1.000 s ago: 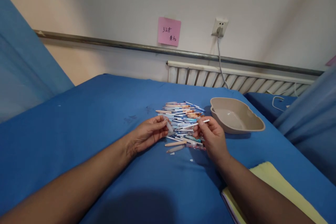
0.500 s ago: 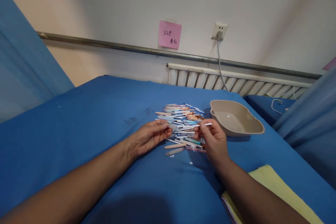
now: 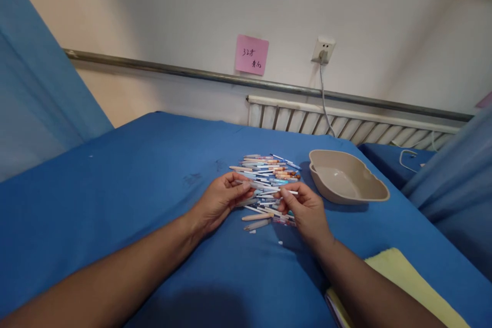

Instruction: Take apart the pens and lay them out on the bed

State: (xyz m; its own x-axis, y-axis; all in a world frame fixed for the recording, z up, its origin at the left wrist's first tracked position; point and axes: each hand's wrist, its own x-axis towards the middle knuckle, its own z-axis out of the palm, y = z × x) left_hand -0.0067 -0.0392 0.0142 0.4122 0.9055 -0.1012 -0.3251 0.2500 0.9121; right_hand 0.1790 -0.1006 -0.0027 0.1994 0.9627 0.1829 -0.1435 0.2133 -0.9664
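A pile of several pens (image 3: 269,171) and loose pen parts lies on a blue cloth (image 3: 126,184). My left hand (image 3: 221,200) rests at the pile's left edge, its fingers pinched on a clear pen cap. My right hand (image 3: 303,210) sits at the pile's right edge and pinches a thin white pen (image 3: 274,190), which points left toward the cap. The two hands are close together, with the pen tip near the cap. A few pens (image 3: 257,217) lie in front of the pile between my hands.
A beige plastic tray (image 3: 351,192) stands right of the pile. A yellow pad (image 3: 407,279) lies at the near right. Behind the table are a radiator (image 3: 346,123), a wall socket with a cable (image 3: 323,51) and a pink note (image 3: 251,55).
My right hand has moved left and down, bringing the white pen toward the cap in my left hand. The view has tilted slightly.
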